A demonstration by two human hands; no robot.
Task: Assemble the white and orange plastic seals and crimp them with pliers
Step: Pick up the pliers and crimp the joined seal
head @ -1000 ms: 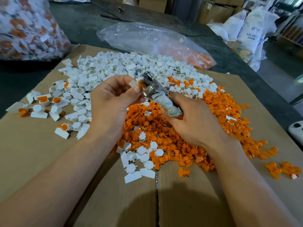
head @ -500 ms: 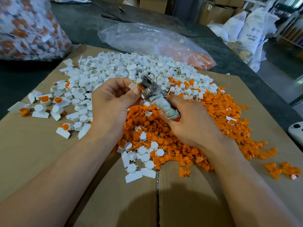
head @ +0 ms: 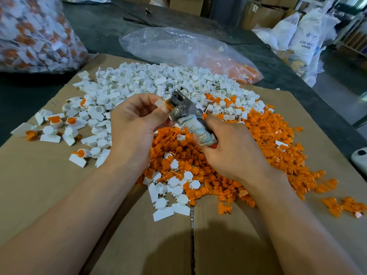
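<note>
My left hand (head: 133, 124) pinches a white and orange seal (head: 161, 103) between thumb and fingers, holding it against the metal jaws of the pliers (head: 181, 107). My right hand (head: 232, 151) grips the pliers by their tape-wrapped handles, jaws pointing up and left. Both hands hover above the heaps on the cardboard sheet (head: 39, 185). A pile of white seal bodies (head: 151, 82) lies behind the hands, and a pile of orange inserts (head: 258, 147) lies under and right of them. Whether the jaws are closed on the seal is hidden by my thumb.
Several assembled white and orange seals (head: 53, 124) lie scattered at the left. A full clear bag of finished seals (head: 33, 34) stands at the back left; a nearly flat plastic bag (head: 178, 48) with some orange parts lies behind the piles. White sacks (head: 305, 40) stand at the back right.
Both hands and the pliers have held almost still; the seal stays pressed at the jaws, with only a slight shift of the view.
</note>
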